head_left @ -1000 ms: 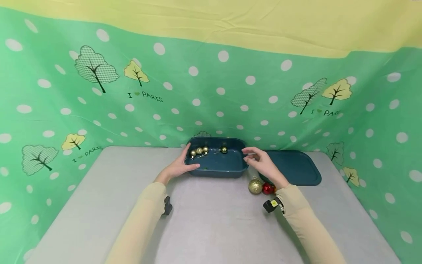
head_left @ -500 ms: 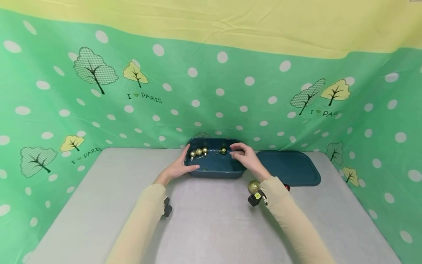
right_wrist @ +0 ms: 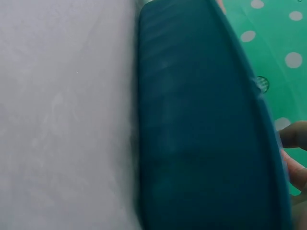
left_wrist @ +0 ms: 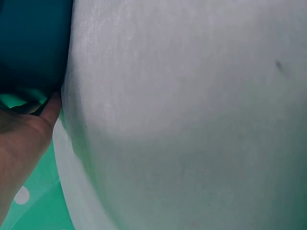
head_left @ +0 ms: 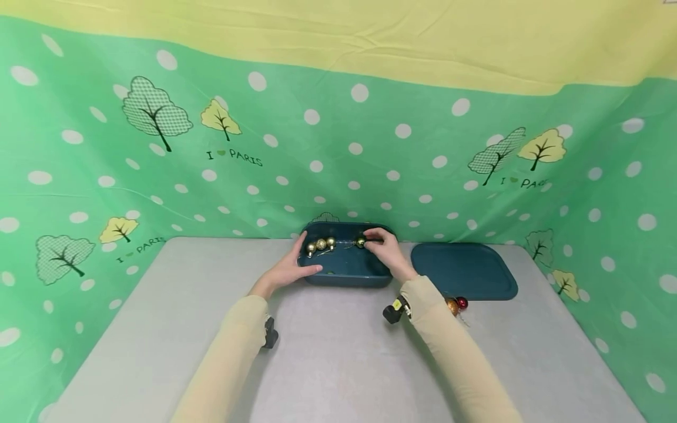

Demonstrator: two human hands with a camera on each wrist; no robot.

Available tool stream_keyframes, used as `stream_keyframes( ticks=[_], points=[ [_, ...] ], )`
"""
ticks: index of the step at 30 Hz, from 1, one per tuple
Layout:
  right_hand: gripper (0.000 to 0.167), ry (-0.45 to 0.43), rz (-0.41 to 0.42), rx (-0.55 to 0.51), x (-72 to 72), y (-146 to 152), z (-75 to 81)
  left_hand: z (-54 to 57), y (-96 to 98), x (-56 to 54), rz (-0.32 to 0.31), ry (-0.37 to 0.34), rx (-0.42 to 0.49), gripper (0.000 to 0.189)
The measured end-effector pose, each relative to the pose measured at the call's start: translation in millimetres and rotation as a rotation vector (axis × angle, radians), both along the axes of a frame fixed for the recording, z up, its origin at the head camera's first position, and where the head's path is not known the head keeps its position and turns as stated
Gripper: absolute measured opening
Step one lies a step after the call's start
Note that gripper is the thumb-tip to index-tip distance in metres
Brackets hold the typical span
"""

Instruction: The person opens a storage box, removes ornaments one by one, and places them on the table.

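My left hand [head_left: 284, 270] spans the left end of a dark blue plastic box [head_left: 346, 282], its thumb straight along the front rim and its fingers along the left side. In the left wrist view its thumb [left_wrist: 50, 110] lies against the box wall. Inside the box, several small gold Christmas baubles [head_left: 321, 244] lie at the left. My right hand [head_left: 387, 251] reaches over the box's right side, thumb and index fingertips right at another small gold bauble [head_left: 361, 242]; I cannot tell whether they pinch it. In the right wrist view the box wall hides this bauble.
To the right lies a flat dark blue lid [head_left: 465, 271]. An orange bauble [head_left: 452, 306] and a red bauble [head_left: 462, 303] rest at its front edge, beside my right sleeve. Behind the box hangs a green dotted cloth [head_left: 359, 176] at the back of the grey table [head_left: 328, 352].
My right hand has moved left, from the box's right rim to the single gold bauble inside. Its forearm now hides a larger gold bauble on the table. The left hand stays put.
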State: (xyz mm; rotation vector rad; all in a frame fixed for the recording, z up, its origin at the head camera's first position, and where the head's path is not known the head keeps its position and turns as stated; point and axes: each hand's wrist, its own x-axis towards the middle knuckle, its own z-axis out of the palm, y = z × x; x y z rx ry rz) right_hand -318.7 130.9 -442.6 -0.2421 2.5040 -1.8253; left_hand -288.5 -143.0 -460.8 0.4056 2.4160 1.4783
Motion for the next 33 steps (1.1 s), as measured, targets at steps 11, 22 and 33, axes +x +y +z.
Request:
stream_keyframes(
  ticks=[11, 22, 33],
  points=[
    [0.034, -0.041, -0.033, -0.023, -11.5, -7.6, -6.4, 33.2, 3.1, 18.2, -0.015, -0.006, 0.018, 0.099],
    [0.032, -0.073, -0.066, 0.083, -20.5, -13.1, -15.8, -7.3, 0.7, -3.2, 0.001, -0.001, 0.013, 0.104],
    [0.031, -0.081, 0.036, 0.182, -21.3, -16.3, -18.8, -9.4, -0.3, -4.7, 0.019, -0.004, 0.027, 0.106]
  ],
)
